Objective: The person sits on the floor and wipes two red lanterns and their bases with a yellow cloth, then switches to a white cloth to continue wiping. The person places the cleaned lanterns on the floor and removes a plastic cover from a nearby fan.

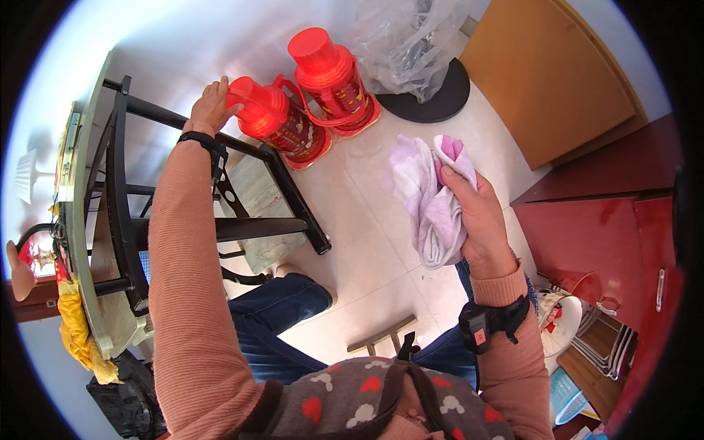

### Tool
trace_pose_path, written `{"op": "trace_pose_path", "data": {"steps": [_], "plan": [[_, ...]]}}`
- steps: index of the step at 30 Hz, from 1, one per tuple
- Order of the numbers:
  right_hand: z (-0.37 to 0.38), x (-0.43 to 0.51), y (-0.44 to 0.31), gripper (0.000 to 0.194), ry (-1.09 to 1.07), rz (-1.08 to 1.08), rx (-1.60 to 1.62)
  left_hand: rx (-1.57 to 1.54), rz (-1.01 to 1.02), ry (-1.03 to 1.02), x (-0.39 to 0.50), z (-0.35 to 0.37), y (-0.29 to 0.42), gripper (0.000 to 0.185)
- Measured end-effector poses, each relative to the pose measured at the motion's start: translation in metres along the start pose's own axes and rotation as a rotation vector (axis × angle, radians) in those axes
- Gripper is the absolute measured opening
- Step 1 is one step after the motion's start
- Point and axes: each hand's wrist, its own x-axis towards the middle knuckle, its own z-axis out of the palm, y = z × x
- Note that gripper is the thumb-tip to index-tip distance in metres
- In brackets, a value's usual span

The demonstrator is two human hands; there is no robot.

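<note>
My left hand (212, 104) reaches out to a red thermos flask (291, 132) with a printed body. Its thumb and fingers are at the flask's plastic cap (242, 91). This flask stands on a red tray-like base by the wall. Right beside it is a second red thermos flask (344, 99), its cap on and its carrying handle hanging down in front. In my right hand (484, 225) is a crumpled white-and-lilac cloth (434, 214), held above the tiled floor, with folds drooping from the grip.
A black-framed table (297, 198) borders the left side. Clear plastic bags (412, 44) sit over a round black base (440, 93). A brown board (555, 77) leans at upper right above a red cabinet (583, 236). Near my legs are a wooden stool (385, 335) and a white bin (566, 324).
</note>
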Motion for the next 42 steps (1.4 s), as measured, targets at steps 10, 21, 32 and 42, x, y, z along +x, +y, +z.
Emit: {"op": "trace_pose_path", "data": {"steps": [10,21,32,42], "plan": [[-0.001,-0.001,0.001,0.033,-0.008,0.006,-0.017,0.093,-0.161,-0.086,0.006,-0.012,0.027,0.074],[0.006,0.002,0.007,0.032,-0.017,0.021,0.021,0.044,-0.351,0.066,0.009,-0.011,0.056,0.087],[0.030,0.007,0.063,0.059,-0.218,0.102,0.055,-2.069,-0.040,-0.131,-0.211,-0.070,0.335,0.062],[0.042,-0.022,0.055,0.058,-0.298,0.192,-0.184,-1.519,-0.974,0.776,-0.096,0.104,0.198,0.048]]}}
